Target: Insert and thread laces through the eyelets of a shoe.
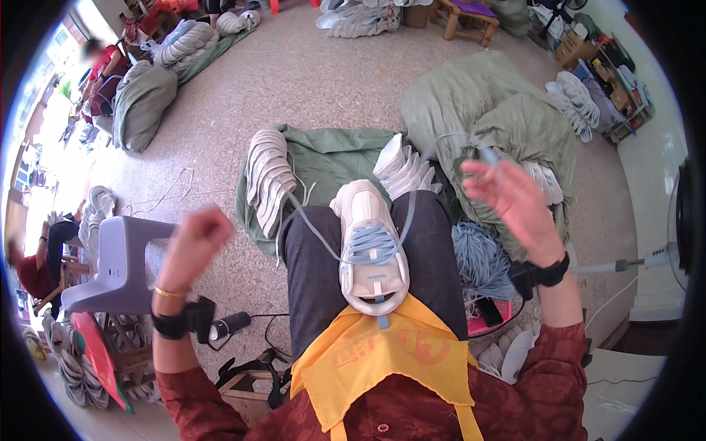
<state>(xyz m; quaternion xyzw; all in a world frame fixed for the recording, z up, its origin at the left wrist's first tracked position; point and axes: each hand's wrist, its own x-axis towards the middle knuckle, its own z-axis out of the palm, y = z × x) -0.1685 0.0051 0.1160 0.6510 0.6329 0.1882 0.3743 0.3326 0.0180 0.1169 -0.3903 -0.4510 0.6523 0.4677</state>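
A white sneaker [365, 283] rests on my lap, toe pointing away, with pale blue lacing [372, 244] across its tongue. From its right side a loose shoelace [409, 217] arcs up through the air to the fingers of my right hand [515, 198]. That hand is raised at the right, and the lace seems pinched at its fingertips, though motion blurs them. Another lace length [312, 229] loops out from the shoe's left side. My left hand [200, 239] is lifted at the left, blurred, its fingers curled closed; whatever they might hold cannot be made out.
Stacked shoe uppers [268, 173] and more white uppers [401, 167] lie on a green cloth [331, 147] ahead. Blue laces [478, 253] are heaped by my right knee. A grey plastic chair [121, 257] stands left; a fan [676, 242] stands right. Other people sit at far left.
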